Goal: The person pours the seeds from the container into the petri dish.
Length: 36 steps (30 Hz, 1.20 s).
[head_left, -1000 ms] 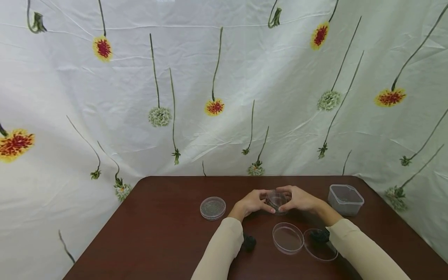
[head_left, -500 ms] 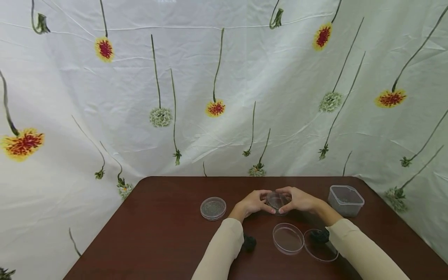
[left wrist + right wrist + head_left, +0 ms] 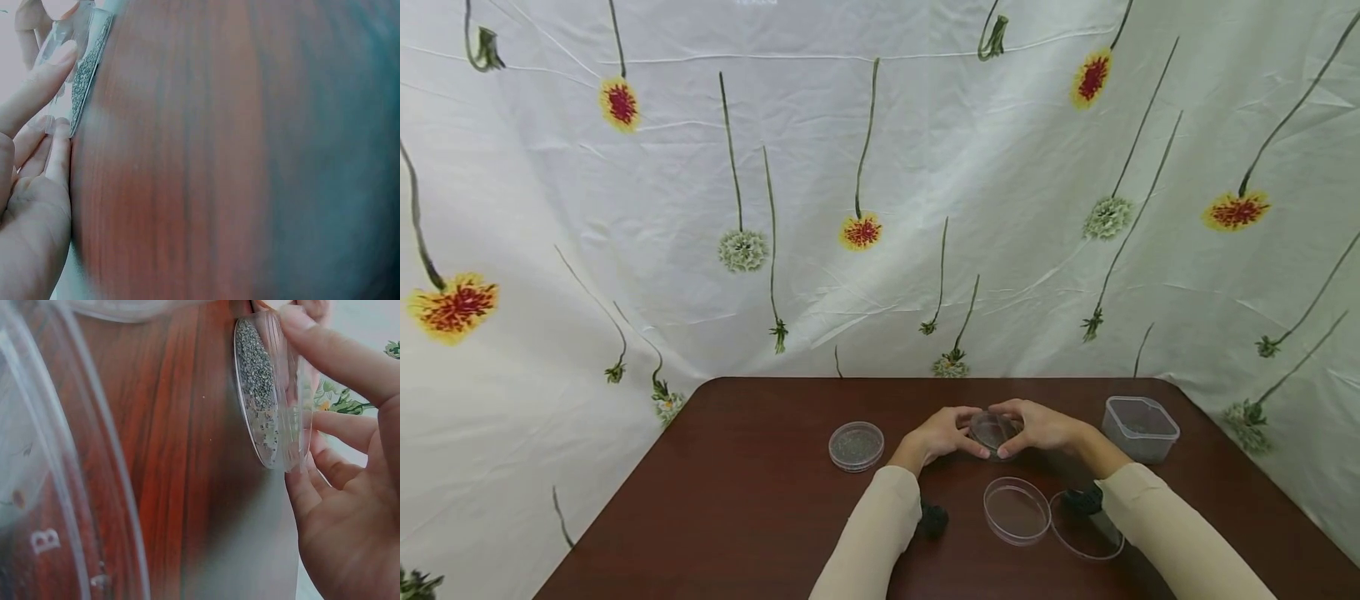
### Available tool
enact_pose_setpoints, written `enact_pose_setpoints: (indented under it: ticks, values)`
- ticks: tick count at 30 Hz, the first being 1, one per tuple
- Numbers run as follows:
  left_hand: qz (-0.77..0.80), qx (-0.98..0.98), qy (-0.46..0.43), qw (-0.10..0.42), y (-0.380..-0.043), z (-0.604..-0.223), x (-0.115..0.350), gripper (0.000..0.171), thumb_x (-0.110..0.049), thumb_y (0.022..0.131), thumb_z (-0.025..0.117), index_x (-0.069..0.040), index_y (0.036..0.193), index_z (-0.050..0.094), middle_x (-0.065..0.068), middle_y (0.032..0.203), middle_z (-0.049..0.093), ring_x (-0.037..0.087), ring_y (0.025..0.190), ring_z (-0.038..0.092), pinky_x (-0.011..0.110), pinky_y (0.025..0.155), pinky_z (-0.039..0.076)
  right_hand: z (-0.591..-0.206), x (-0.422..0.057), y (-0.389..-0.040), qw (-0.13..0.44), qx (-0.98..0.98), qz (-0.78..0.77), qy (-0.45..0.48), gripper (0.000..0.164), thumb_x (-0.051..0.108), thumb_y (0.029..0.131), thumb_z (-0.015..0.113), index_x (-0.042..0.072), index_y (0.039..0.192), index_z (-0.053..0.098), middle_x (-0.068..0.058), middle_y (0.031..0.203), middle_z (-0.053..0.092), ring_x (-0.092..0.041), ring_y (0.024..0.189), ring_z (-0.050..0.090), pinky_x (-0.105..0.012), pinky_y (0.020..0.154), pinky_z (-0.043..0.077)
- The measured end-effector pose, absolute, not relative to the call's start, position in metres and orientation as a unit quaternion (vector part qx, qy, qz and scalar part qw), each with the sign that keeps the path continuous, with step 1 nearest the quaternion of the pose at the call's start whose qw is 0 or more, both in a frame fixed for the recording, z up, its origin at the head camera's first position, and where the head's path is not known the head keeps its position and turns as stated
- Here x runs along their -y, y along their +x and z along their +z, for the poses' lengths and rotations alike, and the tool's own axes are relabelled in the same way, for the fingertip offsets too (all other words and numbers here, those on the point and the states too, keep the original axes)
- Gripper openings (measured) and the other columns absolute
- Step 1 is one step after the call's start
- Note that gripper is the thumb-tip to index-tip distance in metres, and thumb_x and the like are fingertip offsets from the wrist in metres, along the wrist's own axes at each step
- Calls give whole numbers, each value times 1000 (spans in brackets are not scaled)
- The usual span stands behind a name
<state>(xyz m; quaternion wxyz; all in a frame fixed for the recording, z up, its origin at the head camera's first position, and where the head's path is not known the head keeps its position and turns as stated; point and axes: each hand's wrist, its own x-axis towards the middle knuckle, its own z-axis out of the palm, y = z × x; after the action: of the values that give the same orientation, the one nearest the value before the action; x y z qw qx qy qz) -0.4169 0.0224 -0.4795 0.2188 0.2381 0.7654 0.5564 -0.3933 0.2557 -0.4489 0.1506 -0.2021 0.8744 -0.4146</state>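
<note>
Both hands hold a clear round petri dish (image 3: 991,428) above the far middle of the table. My left hand (image 3: 942,435) grips its left side, thumb in front and fingers round the back. From the right, my right hand (image 3: 1037,427) holds it the same way. Grey granules lie inside the dish (image 3: 256,369), gathered more toward one side in the right wrist view. A clear upper part, apparently a lid, covers it. In the left wrist view, the thumb and fingers of the left hand (image 3: 37,150) press on the dish wall (image 3: 84,75).
A second petri dish (image 3: 857,447) with grey contents stands left of the hands. Nearer the body lie a clear dish (image 3: 1017,537) and a clear round piece (image 3: 1101,557), partly under the right sleeve. A translucent plastic box (image 3: 1142,442) stands at the right of the brown table (image 3: 737,500).
The upper rim of the held dish sits slightly lower between the hands, and the right fingertips have come down a little. The other things stay in place; the head view shifted slightly.
</note>
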Motion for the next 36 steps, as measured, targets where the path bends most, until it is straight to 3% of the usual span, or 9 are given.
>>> enact_pose_setpoints:
  ticks: [10, 15, 24, 31, 36]
  values:
    - [559, -756, 242, 240, -416, -480, -15, 85, 5, 82, 86, -9, 156, 46, 8, 161, 41, 33, 148, 36, 38, 111, 43, -450, -247, -396, 156, -880, -387, -229, 91, 15, 79, 92, -12, 150, 42, -28, 151, 37, -51, 137, 37, -67, 109, 33]
    - [558, -754, 246, 242, -416, -479, -18, 85, 6, 82, 85, -9, 156, 46, 7, 161, 40, 31, 148, 37, 36, 110, 44, -449, -249, -393, 157, -881, -375, -242, 91, 12, 80, 91, -14, 150, 39, -31, 151, 35, -50, 138, 34, -68, 111, 29]
    - [576, -745, 233, 242, -416, -476, -23, 84, 4, 84, 84, -7, 157, 43, 7, 159, 43, 29, 147, 40, 37, 110, 44, -466, -274, -405, 119, -883, -331, -310, 96, 41, 87, 84, -5, 156, 35, -32, 152, 33, -50, 137, 36, -63, 104, 39]
    - [588, -740, 228, 235, -414, -473, -24, 84, -4, 87, 85, -3, 158, 40, 9, 159, 43, 28, 147, 39, 42, 113, 41, -443, -266, -387, 109, -890, -363, -253, 104, 29, 82, 89, -11, 156, 29, -38, 158, 23, -58, 144, 22, -74, 110, 25]
    - [589, -752, 213, 205, -411, -467, -21, 84, -10, 88, 85, -3, 158, 40, 12, 158, 44, 30, 144, 42, 46, 113, 40, -426, -274, -381, 67, -903, -353, -235, 96, 23, 84, 88, -8, 156, 33, -35, 157, 32, -56, 144, 26, -73, 109, 28]
